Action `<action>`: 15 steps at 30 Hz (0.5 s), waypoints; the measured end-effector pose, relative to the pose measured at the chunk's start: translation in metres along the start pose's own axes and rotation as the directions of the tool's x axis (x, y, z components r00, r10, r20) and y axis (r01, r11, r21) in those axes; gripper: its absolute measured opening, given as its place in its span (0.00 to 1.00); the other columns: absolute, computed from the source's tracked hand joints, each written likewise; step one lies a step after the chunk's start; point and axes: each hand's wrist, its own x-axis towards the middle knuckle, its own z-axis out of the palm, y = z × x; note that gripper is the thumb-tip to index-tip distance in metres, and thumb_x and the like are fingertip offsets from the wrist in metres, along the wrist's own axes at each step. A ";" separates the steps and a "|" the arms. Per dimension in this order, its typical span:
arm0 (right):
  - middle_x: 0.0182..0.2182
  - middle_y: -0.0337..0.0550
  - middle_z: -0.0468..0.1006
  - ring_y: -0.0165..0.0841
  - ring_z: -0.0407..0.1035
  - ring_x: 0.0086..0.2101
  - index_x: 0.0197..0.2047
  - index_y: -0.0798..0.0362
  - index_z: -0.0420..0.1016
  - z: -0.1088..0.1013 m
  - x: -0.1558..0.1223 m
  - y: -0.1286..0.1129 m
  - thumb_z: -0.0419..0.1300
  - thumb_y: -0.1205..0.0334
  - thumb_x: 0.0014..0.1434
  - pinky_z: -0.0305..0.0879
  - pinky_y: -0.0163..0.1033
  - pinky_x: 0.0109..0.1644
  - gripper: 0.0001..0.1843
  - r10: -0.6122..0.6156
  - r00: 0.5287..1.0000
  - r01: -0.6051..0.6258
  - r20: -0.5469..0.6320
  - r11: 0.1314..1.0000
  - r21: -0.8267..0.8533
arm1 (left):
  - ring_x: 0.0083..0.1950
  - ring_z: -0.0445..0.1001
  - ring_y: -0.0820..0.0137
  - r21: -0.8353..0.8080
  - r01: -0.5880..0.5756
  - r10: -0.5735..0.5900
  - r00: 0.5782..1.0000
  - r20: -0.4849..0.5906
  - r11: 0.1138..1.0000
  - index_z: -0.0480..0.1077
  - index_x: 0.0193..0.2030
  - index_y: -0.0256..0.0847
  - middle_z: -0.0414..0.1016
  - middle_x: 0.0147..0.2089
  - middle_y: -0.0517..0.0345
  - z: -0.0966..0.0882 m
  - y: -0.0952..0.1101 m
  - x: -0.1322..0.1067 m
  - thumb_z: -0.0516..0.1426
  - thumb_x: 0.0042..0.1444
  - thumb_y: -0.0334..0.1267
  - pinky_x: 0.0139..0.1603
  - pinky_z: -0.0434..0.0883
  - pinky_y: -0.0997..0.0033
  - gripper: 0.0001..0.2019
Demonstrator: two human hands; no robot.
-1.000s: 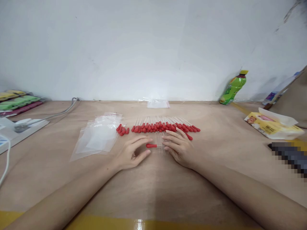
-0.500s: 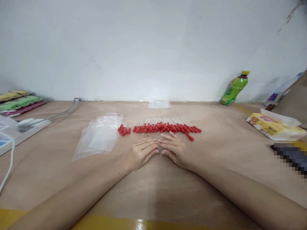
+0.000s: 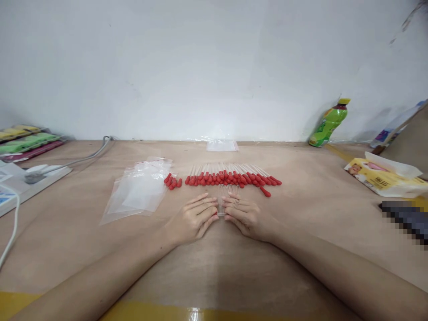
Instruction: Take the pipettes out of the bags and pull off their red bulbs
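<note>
Fingertip to fingertip over the table, my two hands work on one dropper. My left hand [image 3: 195, 217] is closed on a red rubber bulb, mostly hidden by the fingers. A clear glass tube [image 3: 221, 214] runs level from it into my right hand [image 3: 246, 216], which pinches its other end. Just beyond my fingers lie several bare glass tubes [image 3: 229, 189], partly covered by the right hand. Behind them stretches a row of droppers [image 3: 227, 177], red bulbs toward me. Several loose bulbs [image 3: 173, 182] lie to the left, and a single bulb [image 3: 265, 191] lies to the right.
Clear zip bags [image 3: 140, 189] overlap on the left, with another bag [image 3: 222, 146] by the wall. A power strip [image 3: 50, 176] with cables and colourful packs [image 3: 30, 141] sit far left. On the right are a green bottle [image 3: 329, 124], a tissue pack [image 3: 381, 176] and a blurred dark object [image 3: 404, 220].
Both hands have come slightly toward me with the dropper, showing more of the bare tubes behind. My right fingers have drawn back from the row of droppers.
</note>
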 end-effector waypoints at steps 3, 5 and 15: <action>0.40 0.47 0.77 0.32 0.70 0.44 0.40 0.56 0.70 -0.001 -0.001 0.000 0.51 0.68 0.59 0.66 0.42 0.53 0.08 -0.003 1.000 0.003 0.017 1.000 -0.021 | 0.49 0.72 0.66 -0.016 0.014 -0.014 1.000 -0.005 1.000 0.68 0.41 0.36 0.76 0.43 0.49 -0.001 0.000 0.000 0.52 0.56 0.31 0.56 0.68 0.59 0.07; 0.40 0.47 0.77 0.31 0.71 0.43 0.40 0.56 0.70 -0.003 -0.002 0.000 0.52 0.68 0.59 0.67 0.41 0.52 0.08 -0.009 1.000 0.010 0.015 0.999 -0.036 | 0.49 0.72 0.66 -0.025 0.012 -0.012 1.000 -0.004 1.000 0.69 0.40 0.35 0.76 0.42 0.49 -0.002 0.000 0.000 0.52 0.56 0.31 0.56 0.68 0.60 0.07; 0.42 0.48 0.76 0.32 0.69 0.45 0.39 0.56 0.70 -0.008 -0.006 -0.003 0.52 0.69 0.58 0.65 0.42 0.54 0.07 -0.049 0.999 0.050 0.009 0.998 -0.037 | 0.46 0.74 0.67 0.050 0.006 -0.007 1.000 0.025 0.999 0.69 0.40 0.38 0.76 0.42 0.52 -0.008 0.003 -0.004 0.52 0.58 0.34 0.44 0.71 0.68 0.06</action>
